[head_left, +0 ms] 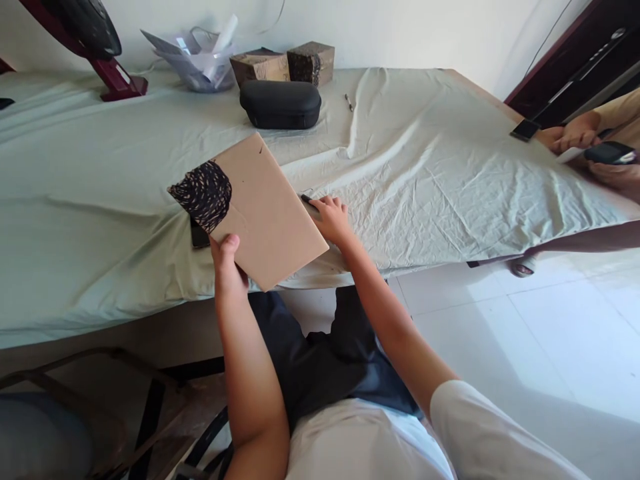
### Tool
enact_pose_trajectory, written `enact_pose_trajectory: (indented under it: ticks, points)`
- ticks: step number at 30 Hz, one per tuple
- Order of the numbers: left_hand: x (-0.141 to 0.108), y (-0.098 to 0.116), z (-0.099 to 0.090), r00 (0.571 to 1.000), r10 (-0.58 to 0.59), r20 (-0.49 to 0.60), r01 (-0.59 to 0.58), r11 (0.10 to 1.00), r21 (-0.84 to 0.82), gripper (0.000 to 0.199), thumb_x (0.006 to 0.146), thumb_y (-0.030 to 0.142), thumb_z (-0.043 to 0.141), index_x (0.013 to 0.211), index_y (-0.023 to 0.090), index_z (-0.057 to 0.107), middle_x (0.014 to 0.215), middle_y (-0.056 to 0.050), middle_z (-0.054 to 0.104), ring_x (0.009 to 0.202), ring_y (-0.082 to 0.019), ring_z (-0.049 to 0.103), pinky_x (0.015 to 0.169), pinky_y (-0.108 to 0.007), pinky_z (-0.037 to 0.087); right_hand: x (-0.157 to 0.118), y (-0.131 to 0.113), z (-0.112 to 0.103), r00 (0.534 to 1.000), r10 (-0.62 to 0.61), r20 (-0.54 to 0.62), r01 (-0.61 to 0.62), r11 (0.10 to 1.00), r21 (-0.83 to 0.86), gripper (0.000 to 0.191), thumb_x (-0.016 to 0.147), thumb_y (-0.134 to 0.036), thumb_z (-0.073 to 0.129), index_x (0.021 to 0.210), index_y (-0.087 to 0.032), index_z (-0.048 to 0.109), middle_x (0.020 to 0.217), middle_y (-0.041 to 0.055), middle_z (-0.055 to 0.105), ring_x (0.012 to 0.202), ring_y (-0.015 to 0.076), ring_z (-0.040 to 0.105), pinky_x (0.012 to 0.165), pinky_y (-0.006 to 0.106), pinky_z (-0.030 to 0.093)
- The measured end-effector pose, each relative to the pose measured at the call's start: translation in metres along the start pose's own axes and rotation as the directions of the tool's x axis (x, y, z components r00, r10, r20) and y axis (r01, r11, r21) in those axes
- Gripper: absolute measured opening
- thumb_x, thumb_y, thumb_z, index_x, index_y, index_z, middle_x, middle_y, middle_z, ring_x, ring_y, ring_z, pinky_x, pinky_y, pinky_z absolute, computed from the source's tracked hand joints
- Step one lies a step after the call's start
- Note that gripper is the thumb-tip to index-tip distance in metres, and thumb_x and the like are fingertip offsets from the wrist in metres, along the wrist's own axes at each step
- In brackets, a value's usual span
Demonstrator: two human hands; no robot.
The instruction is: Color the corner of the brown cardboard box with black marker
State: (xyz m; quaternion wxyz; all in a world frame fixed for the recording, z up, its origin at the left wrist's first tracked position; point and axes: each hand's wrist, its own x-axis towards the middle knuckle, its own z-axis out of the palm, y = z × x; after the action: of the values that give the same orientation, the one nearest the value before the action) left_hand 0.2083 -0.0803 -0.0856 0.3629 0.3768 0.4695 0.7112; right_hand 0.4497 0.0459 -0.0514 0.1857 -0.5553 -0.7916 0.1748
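A tan cardboard piece (273, 213), with black scribbled marking over its left corner, is tilted above the green-grey cloth. My left hand (229, 257) grips its lower left edge, thumb on top and fingers hidden beneath. Just past the right edge of the cardboard, my right hand (333, 219) lies on the cloth with its fingers spread, touching or beside a small black object (306, 199). Part of a dark flat object (200, 237) shows from under the cardboard near my left hand.
A black case (280, 105) stands behind the cardboard, with two small boxes (311, 63), a clear basket (203, 63) and a dark red stand (120, 83) near the wall. A pen (349, 102) lies right of the case. At the far right, a person's hands (580, 137) hold a dark device.
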Motion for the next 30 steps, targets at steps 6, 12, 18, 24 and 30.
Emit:
enact_pose_trajectory:
  ticks: [6,12,18,24,30]
  points:
    - [-0.003,0.008,0.016,0.999,0.019,0.029,-0.019,1.0,0.015,0.089,0.09,0.071,0.083,0.164,0.03,0.056,0.156,-0.008,0.075,0.15,-0.037,0.067,0.129,-0.054,0.057,0.018,-0.02,0.006,0.996,0.072,0.058,-0.058,0.976,-0.21,0.047,0.118,-0.023,0.042,0.156,-0.014,0.068,0.153,0.0258,0.073,0.143,0.0428,0.063,0.119,0.055,0.048]
    - [0.011,0.009,0.027,0.99,0.107,0.094,-0.111,0.993,0.043,0.098,0.081,0.061,0.091,0.17,0.034,0.059,0.17,-0.011,0.066,0.164,-0.042,0.058,0.142,-0.059,0.044,0.018,-0.023,-0.004,0.988,0.123,0.089,-0.101,0.971,-0.219,0.043,0.118,-0.019,0.038,0.148,-0.014,0.069,0.156,0.029,0.068,0.139,0.0428,0.069,0.107,0.05,0.055]
    - [0.013,0.008,0.027,0.99,0.063,0.123,-0.071,0.996,0.055,0.097,0.086,0.052,0.087,0.176,0.038,0.054,0.175,-0.008,0.064,0.169,-0.041,0.055,0.145,-0.06,0.041,0.015,-0.026,-0.027,0.979,0.118,0.168,-0.093,0.984,-0.152,0.045,0.117,-0.028,0.041,0.153,-0.017,0.066,0.139,0.025,0.08,0.118,0.0446,0.079,0.093,0.054,0.058]
    - [0.008,0.011,0.034,0.993,0.066,0.097,-0.071,0.996,0.05,0.096,0.086,0.047,0.086,0.176,0.034,0.055,0.178,-0.008,0.063,0.17,-0.04,0.056,0.146,-0.058,0.041,0.014,-0.025,-0.032,0.976,0.126,0.175,-0.086,0.972,-0.22,0.043,0.117,-0.029,0.044,0.149,-0.025,0.071,0.126,0.0211,0.086,0.112,0.0426,0.083,0.087,0.049,0.056]
    - [0.007,0.012,0.039,0.995,0.054,0.085,-0.054,0.999,0.0,0.105,0.083,0.044,0.086,0.181,0.033,0.048,0.181,-0.008,0.06,0.173,-0.039,0.053,0.146,-0.054,0.041,0.009,-0.011,-0.029,0.982,0.086,0.166,-0.072,0.994,-0.088,0.046,0.107,-0.042,0.062,0.149,-0.026,0.075,0.109,0.0184,0.088,0.099,0.0407,0.082,0.084,0.049,0.06]
